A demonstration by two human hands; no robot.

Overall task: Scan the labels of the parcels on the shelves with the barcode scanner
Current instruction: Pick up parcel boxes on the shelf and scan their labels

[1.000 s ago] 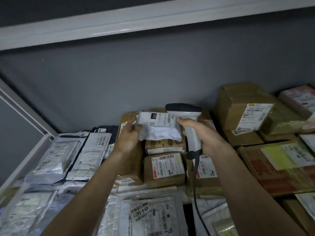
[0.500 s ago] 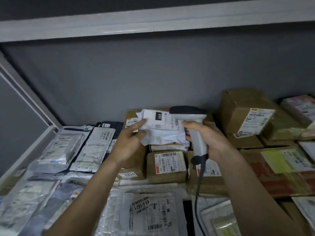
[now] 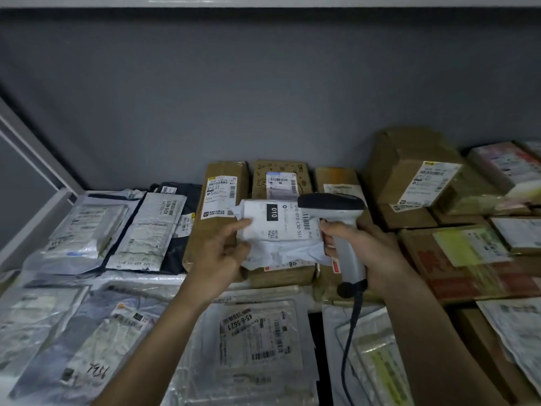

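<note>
Parcel [image 3: 278,230] lowered | left hand [image 3: 219,256] pinching | right hand [image 3: 369,253] gripping scanner [image 3: 336,218]

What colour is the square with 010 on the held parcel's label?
Black with white digits, clearest in the head view.

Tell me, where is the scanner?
In the head view, right of centre: the right hand grips the scanner, beside the white parcel in the left hand.

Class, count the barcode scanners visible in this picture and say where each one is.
1: the barcode scanner is gripped in the right hand, beside the white parcel.
</note>
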